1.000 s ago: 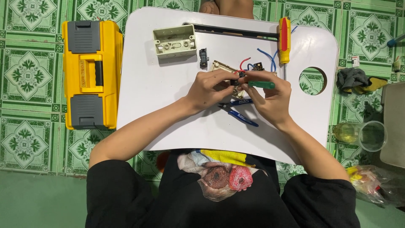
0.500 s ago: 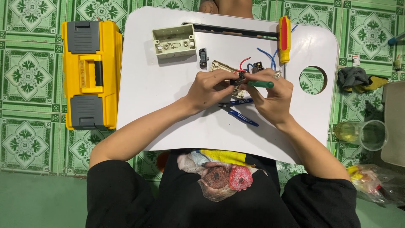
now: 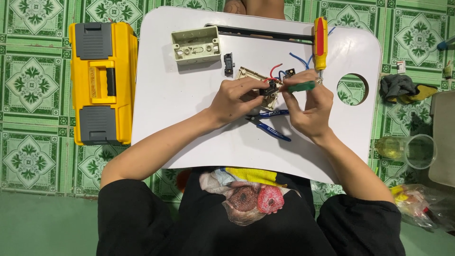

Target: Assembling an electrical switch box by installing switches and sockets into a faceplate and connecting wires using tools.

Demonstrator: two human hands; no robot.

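Observation:
My left hand pinches a small black switch module that sits against a beige switch plate with red and blue wires. My right hand grips a green-handled screwdriver, its tip pointing left at the module. Both hands meet over the middle of a white lap table. Blue-handled pliers lie on the table just below my hands.
A beige wall box and a small black part lie at the table's far side. A red and yellow screwdriver lies at the far right. A yellow toolbox stands left on the green tiled floor. A plastic cup stands right.

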